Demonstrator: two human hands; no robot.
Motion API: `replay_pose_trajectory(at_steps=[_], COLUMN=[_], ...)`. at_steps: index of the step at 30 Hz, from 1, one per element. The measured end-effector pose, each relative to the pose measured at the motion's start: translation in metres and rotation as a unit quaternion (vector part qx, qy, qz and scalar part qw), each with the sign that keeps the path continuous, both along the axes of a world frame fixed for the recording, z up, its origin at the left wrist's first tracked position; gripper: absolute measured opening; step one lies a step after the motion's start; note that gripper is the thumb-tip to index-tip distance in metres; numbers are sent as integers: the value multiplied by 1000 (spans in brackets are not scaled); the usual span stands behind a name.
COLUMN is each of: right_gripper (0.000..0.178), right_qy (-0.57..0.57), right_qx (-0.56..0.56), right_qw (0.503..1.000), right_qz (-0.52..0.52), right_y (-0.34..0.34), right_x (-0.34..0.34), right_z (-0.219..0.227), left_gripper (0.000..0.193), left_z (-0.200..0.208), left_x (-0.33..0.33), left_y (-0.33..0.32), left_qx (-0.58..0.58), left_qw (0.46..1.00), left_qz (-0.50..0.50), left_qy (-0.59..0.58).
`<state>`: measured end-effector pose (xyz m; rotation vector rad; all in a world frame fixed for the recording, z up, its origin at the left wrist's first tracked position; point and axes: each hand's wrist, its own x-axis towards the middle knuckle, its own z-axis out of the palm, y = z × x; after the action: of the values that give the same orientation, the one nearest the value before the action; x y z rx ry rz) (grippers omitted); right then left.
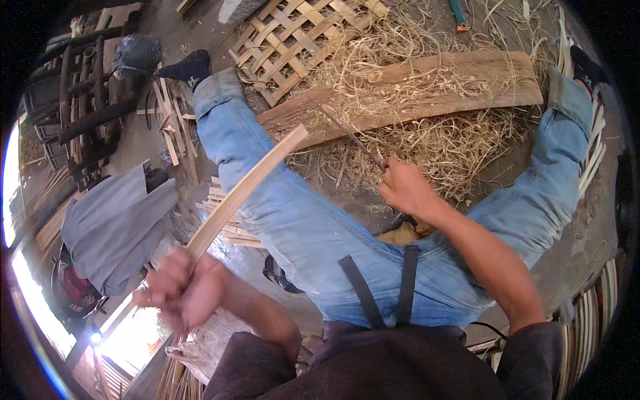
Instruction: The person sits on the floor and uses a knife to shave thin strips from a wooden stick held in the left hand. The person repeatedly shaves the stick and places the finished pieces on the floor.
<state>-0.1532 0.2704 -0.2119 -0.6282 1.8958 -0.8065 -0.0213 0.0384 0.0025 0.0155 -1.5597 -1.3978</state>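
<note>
My left hand (185, 288), slightly blurred, is closed around the lower part of a long, pale, flat wooden strip (250, 188). The strip slants up and to the right over my left thigh, its far end near a long wooden board (493, 79). In my closed right hand (412, 192) is a knife (355, 140) with a narrow dark blade; its handle is mostly hidden by my fingers. The blade points up and left across the board's near edge, apart from the strip. Curly shavings (460, 157) lie on and around the board, between my spread legs.
Woven lattice (283, 50) lies beyond the board, with a green tool (459, 15) at the far right of it. Cut strips (175, 123) lie on the ground at left. Grey cloth (117, 227) hangs at far left. Long slats (590, 320) stand at lower right.
</note>
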Motion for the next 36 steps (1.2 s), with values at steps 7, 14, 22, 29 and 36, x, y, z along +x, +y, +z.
replay_pose_trajectory(at_steps=[7,14,22,29,36], right_gripper=[29,29,33,31,30], right_qy=[25,-30,-28,-9,45], right_qx=[-96,-26,-9,25,39], right_qw=[992,998,998,999,994], right_qz=[84,45,51,31,92], right_y=[-44,-50,-43,-28,-23], right_x=[37,31,27,16,22], right_z=[49,11,2,29,24], left_gripper=[18,27,29,29,32], left_z=[-28,-31,-31,-28,-40], left_x=[12,21,19,19,23], left_y=[-27,-33,-31,-28,-32], left_qx=[23,45,42,83,45], left_qw=[998,998,999,995,998], left_qz=[-52,-39,13,-34,-28], left_qy=[4,16,-3,33,16])
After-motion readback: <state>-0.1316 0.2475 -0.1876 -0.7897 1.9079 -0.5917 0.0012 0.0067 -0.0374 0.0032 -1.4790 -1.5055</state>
